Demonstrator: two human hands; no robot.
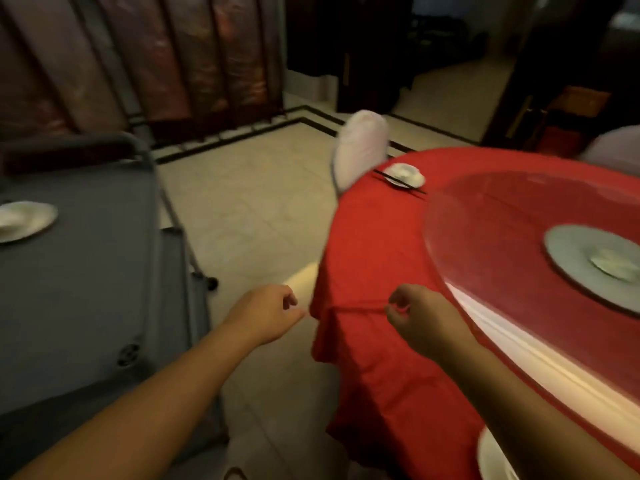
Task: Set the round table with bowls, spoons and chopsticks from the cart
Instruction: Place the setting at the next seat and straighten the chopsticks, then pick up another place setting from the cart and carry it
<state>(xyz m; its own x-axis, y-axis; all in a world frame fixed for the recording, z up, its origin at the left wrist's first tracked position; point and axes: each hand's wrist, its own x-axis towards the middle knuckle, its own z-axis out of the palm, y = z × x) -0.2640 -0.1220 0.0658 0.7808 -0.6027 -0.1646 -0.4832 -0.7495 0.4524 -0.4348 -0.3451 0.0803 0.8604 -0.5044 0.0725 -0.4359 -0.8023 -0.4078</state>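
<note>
Both hands reach forward low in the view, and neither holds any tableware. Left hand (266,311) hangs over the floor between the cart and the table, its fingers loosely curled around nothing, its fingertips just short of the hanging red tablecloth (374,358). Right hand (419,317) has its fingers curled at the table's edge, where a taut fold of the cloth runs to its fingertips; it seems to pinch that fold, though blur makes the hold hard to judge.

On the far left stands the grey cart (86,289), with a white plate (26,221) on its top surface, well apart from the left hand. Pale tiled floor (249,202) separates the cart from the round table (398,209), which fills the right side. At the table's far edge, well beyond both hands, sits a small white bowl (405,174) with dark chopsticks (400,182) lying just beside it. A white-covered chair back (360,150) rises behind that place setting. On the table lies a clear glass turntable (502,220) with a grey disc (595,261) at its centre. Another white plate rim (491,459) shows at the bottom edge, under the right forearm.
</note>
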